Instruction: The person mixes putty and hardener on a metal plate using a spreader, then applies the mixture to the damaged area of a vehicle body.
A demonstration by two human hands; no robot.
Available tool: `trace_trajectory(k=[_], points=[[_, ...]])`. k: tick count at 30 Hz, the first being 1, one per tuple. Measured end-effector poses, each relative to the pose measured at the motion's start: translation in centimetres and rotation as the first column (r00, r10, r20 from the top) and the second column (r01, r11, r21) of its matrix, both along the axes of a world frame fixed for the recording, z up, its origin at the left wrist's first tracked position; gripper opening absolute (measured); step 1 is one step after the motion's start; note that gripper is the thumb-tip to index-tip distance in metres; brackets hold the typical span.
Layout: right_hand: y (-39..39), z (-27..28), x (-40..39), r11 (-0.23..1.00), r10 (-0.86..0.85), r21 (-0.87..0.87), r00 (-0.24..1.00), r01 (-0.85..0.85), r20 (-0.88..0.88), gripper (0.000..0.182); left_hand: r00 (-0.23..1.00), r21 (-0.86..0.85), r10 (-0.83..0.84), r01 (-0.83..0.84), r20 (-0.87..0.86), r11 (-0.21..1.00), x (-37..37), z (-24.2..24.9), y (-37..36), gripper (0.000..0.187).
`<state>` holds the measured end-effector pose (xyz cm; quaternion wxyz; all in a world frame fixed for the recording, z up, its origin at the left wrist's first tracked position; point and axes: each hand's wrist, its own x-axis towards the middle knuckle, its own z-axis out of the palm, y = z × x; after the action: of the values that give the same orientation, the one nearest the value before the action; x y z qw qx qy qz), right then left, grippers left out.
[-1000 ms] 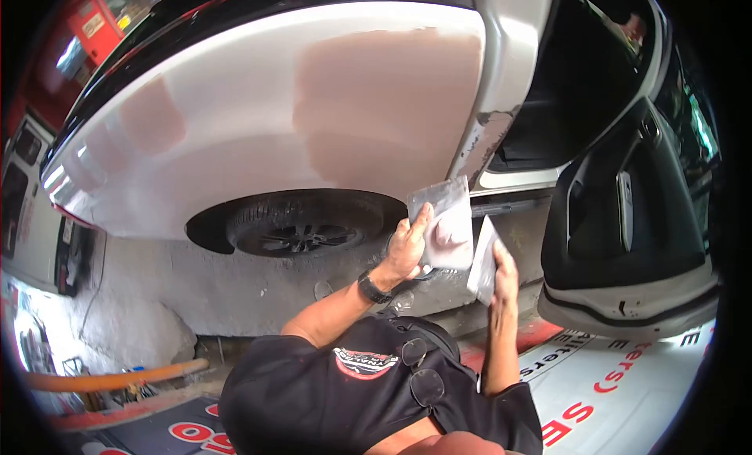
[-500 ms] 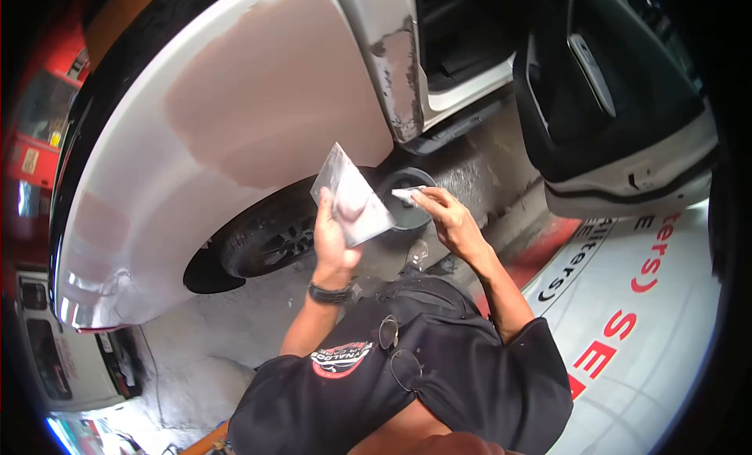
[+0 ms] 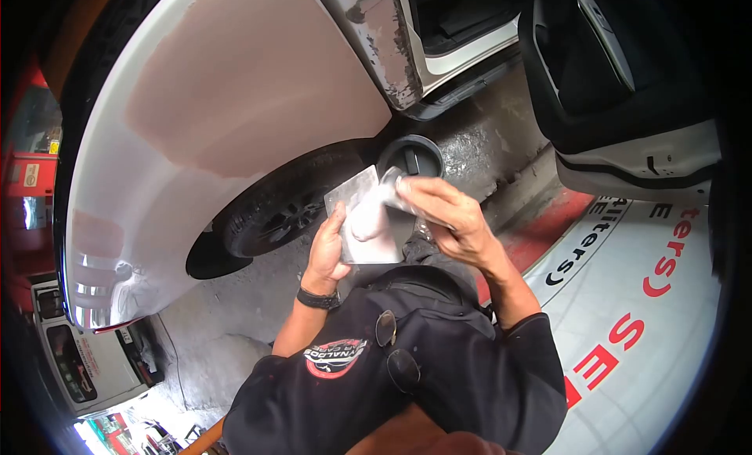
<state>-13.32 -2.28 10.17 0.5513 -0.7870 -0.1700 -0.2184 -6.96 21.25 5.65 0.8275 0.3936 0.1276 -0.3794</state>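
My left hand (image 3: 327, 247) grips the edge of a flat metal plate (image 3: 347, 192), thumb on top, with a mound of pale pinkish-white putty (image 3: 366, 220) on it. A small putty spreader (image 3: 391, 178), blurred by motion, is pinched in my right hand (image 3: 450, 208) at the plate's right edge. Ahead of both hands is a white car's rear panel (image 3: 102, 185) with a large pinkish-tan filler patch (image 3: 258, 79). Another such patch, with dark chipped edges, shows on the door pillar (image 3: 389, 52).
Beneath the panel is a wheel (image 3: 286, 208). A dark bucket (image 3: 433, 151) stands on the wet floor beyond my hands. To the right hang an open car door (image 3: 627, 165) and a white printed banner (image 3: 627, 283). A white van (image 3: 98, 353) stands at lower left.
My right hand has brought the spreader left onto or close to the plate. The plate has turned and come slightly lower. My view has shifted, with the panel higher in it.
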Motion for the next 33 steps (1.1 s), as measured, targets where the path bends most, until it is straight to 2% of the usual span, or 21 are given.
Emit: trace_trajectory(k=[1,2,4,5,8,9,12,14,15,16,17,18,20,22,23,24,26,27,29,31,33], points=[[-0.3,-0.3,0.5,0.977,-0.082,-0.192,0.996,0.088,0.041,0.056,0.993,0.058,-0.028,0.021,0.112,0.998,-0.1,0.1,-0.2,0.045],[-0.4,-0.7,0.7,0.870,-0.159,-0.459,0.984,0.179,0.083,0.054,0.971,0.198,-0.067,0.021,0.231,0.980,0.0,0.0,-0.4,0.045],[0.2,-0.9,0.7,0.662,-0.134,-0.733,0.987,0.157,0.090,0.054,0.894,0.423,-0.146,-0.053,0.424,0.904,-0.3,-0.2,-0.8,0.046],[1.0,-1.7,0.5,0.683,-0.078,-0.724,0.996,0.090,0.051,0.057,0.850,0.512,-0.182,-0.115,0.495,0.851,-0.7,1.1,-1.6,0.050],[1.7,-2.7,0.3,0.726,0.064,-0.686,0.998,-0.048,-0.002,0.056,0.785,0.668,-0.298,-0.189,0.543,0.719,-0.1,1.0,-1.6,0.054],[1.8,-2.7,0.2,0.710,0.102,-0.700,0.995,-0.073,0.000,0.055,0.706,0.593,-0.238,-0.310,0.667,0.743,0.2,1.1,-2.4,0.060],[2.1,-2.2,-0.4,0.672,0.180,-0.729,0.984,-0.128,-0.007,0.052,0.737,0.690,-0.271,-0.346,0.620,0.636,1.8,1.8,-2.5,0.064],[1.7,-1.2,-0.6,0.661,0.204,-0.735,0.979,-0.152,-0.019,0.048,0.770,0.604,-0.106,-0.399,0.630,0.690,3.1,1.8,-2.0,0.066],[1.5,-0.4,-0.5,0.662,0.189,-0.737,0.982,-0.139,-0.015,0.045,0.801,0.425,0.044,-0.363,0.598,0.829,3.8,3.0,-1.4,0.045],[0.9,-0.1,-0.4,0.673,0.176,-0.731,0.984,-0.114,0.009,0.045,0.838,0.207,0.195,-0.340,0.509,0.918,4.5,4.2,-0.9,0.034],[0.5,0.2,-0.3,0.726,0.181,-0.678,0.983,-0.112,0.030,0.045,0.873,-0.001,0.307,-0.331,0.380,0.944,5.2,5.4,-0.3,0.041],[0.2,0.6,-0.4,0.775,0.183,-0.623,0.982,-0.109,0.055,0.045,0.879,-0.042,0.353,-0.360,0.321,0.932,5.7,5.7,0.2,0.044],[0.1,2.6,-0.6,0.884,0.202,-0.443,0.977,-0.149,0.074,0.046,0.893,-0.128,0.358,-0.336,0.273,0.933,5.3,4.3,0.7,0.048],[1.3,3.1,-0.4,0.961,0.195,-0.226,0.968,-0.157,0.159,0.052,0.940,-0.148,0.308,-0.287,0.145,0.946,3.8,1.9,0.1,0.053],[2.1,3.1,0.0,0.974,0.196,-0.148,0.961,-0.169,0.196,0.055,0.969,-0.218,0.244,-0.231,0.038,0.948,2.9,1.1,-0.5,0.054],[3.0,2.8,0.0,0.979,0.203,-0.065,0.961,-0.194,0.189,0.052,0.989,-0.330,0.145,-0.150,-0.040,0.932,2.1,0.1,-0.7,0.052],[4.0,1.6,0.4,0.960,0.268,-0.139,0.941,-0.243,0.207,0.049,1.000,-0.679,-0.020,0.006,-0.014,0.734,0.7,-1.3,-0.9,0.051],[4.2,1.1,0.4,0.942,0.296,-0.216,0.938,-0.256,0.179,0.047,1.000,-0.662,-0.006,-0.009,-0.020,0.749,0.3,-1.7,-0.9,0.049],[4.1,0.2,0.5,0.915,0.204,-0.378,0.970,-0.142,0.130,0.047,0.990,-0.399,0.143,-0.139,-0.020,0.906,0.1,-1.0,-0.7,0.048],[3.6,-2.0,0.9,0.858,0.107,-0.513,0.988,-0.033,0.115,0.050,0.973,-0.111,0.230,-0.227,0.014,0.968,0.0,-1.0,0.1,0.049],[2.9,-3.4,1.4,0.824,0.048,-0.566,0.997,-0.007,0.058,0.051,0.957,-0.062,0.280,-0.276,0.077,0.959,0.1,-0.7,0.7,0.044]])
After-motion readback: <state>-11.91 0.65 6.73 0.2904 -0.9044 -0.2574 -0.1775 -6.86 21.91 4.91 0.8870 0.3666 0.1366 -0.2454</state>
